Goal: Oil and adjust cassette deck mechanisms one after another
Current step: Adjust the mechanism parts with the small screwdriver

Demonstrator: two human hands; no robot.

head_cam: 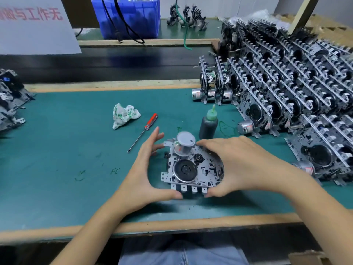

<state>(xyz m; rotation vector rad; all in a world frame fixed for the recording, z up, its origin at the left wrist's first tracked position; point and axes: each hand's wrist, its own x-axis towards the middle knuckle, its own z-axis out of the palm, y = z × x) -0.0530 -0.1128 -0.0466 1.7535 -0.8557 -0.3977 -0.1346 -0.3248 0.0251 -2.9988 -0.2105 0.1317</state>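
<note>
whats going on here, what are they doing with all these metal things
A person holds one cassette deck mechanism on the green mat, the left hand and right hand gripping its sides. An oil bottle stands just behind it, with a red-handled screwdriver and a crumpled rag lying nearby, none of them in hand. Many more mechanisms are stacked on the right.

Assembly workshop: green workbench (66, 150), stacked cassette mechanisms (286, 83).

Oil bottle (208, 124) stands behind mechanism (193, 167), screwdriver (143, 131) left.
</note>
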